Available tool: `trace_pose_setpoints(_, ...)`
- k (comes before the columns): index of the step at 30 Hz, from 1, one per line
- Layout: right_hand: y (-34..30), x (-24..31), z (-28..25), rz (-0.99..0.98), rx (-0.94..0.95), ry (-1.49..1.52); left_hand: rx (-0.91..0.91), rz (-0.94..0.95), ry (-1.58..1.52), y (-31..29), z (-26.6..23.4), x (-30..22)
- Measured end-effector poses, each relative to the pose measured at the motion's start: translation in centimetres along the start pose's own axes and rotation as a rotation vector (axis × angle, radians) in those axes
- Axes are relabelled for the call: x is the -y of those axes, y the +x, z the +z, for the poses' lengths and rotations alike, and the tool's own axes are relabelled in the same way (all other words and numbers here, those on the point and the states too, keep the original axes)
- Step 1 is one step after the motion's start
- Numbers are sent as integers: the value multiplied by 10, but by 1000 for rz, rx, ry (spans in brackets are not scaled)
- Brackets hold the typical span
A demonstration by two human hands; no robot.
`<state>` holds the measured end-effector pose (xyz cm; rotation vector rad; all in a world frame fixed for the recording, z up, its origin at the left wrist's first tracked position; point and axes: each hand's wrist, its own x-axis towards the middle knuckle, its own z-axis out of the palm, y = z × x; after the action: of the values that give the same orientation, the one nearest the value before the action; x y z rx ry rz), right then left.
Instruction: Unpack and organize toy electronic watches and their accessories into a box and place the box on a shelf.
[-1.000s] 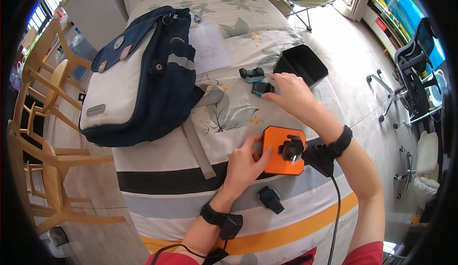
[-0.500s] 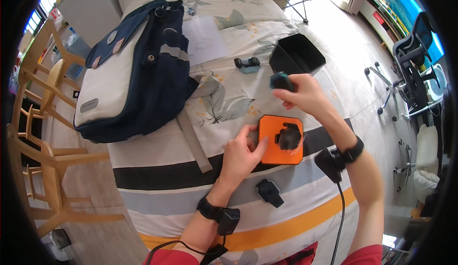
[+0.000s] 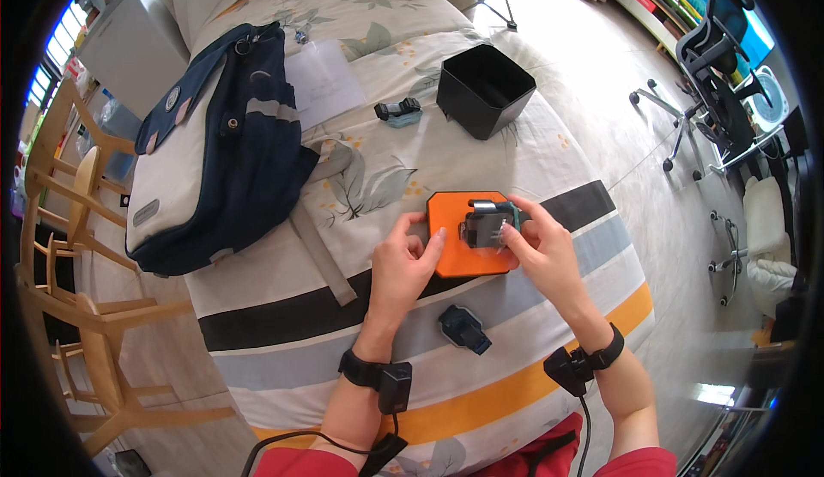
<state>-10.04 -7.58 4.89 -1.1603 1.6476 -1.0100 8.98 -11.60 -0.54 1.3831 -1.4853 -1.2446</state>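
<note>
My left hand (image 3: 400, 262) grips the left edge of an orange square base (image 3: 472, 262) with cut corners, thumb on top. My right hand (image 3: 546, 249) is closed at the base's right side, fingers and thumb on a dark watch (image 3: 489, 226) with a teal strap. The watch sits over the black holder in the middle of the base and largely hides it. Nearer to me lies a dark blue watch (image 3: 465, 329) on the striped cloth. Another watch (image 3: 399, 112), black and grey-blue, lies farther off, left of an open black box (image 3: 481, 103).
A navy and cream bag (image 3: 206, 164) lies at the left, its grey strap (image 3: 322, 254) trailing across the cloth. A white paper sheet (image 3: 322, 82) lies beside it. Wooden chairs (image 3: 94, 297) stand left, an office chair (image 3: 717, 73) right. Cables (image 3: 585, 430) run from both wrist straps.
My right hand has brought the teal-strapped watch from near the black box down onto the orange base. My left hand keeps its hold on the base. The whole view has shifted slightly.
</note>
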Motion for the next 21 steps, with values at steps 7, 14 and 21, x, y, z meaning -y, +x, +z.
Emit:
trace_pose_setpoints(7,3,-12,0,-252,-95,-431,-16,-2,1,0,3,-5)
trace_pose_setpoints(14,9,-1,3,-339,-145,-715,-26,-24,11,0,-1,-5)
trace_pose_setpoints(21,13,-27,2,-270,-130,-399,-22,54,118,0,2,-5)
